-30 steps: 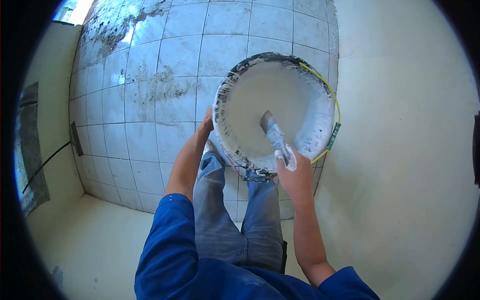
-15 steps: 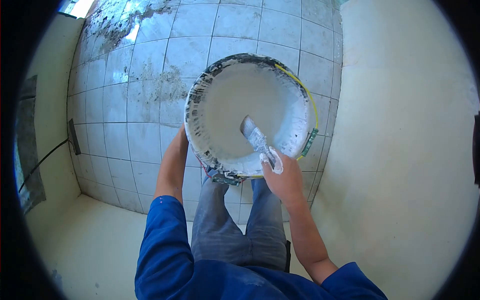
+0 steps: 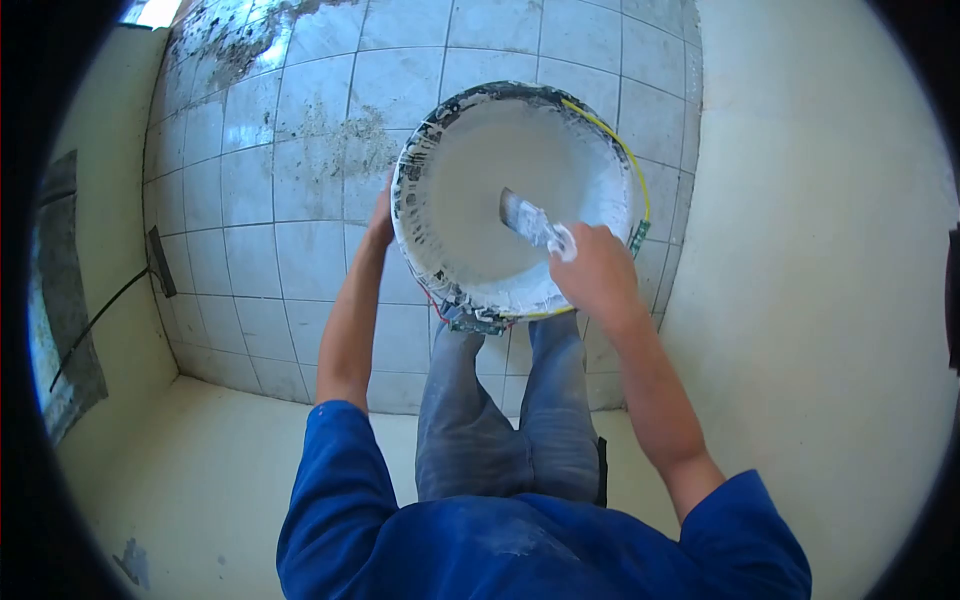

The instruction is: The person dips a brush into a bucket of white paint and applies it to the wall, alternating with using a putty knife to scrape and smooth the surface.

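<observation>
Left hand [image 3: 380,222], left of centre, grips the outer wall of the bucket [image 3: 420,170]; fingers hidden, so closure cannot be told. Upper centre: bucket raised versus a second ago. Right hand [image 3: 595,270], fist closed on paintbrush [image 3: 530,222], has shifted rightward; loading continues.

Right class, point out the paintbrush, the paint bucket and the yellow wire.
paintbrush [image 3: 524,217], head view, on the paint-coated bristle end.
paint bucket [image 3: 402,200], head view, on its left rim.
yellow wire [image 3: 630,158], head view, along the bucket's right edge.
</observation>
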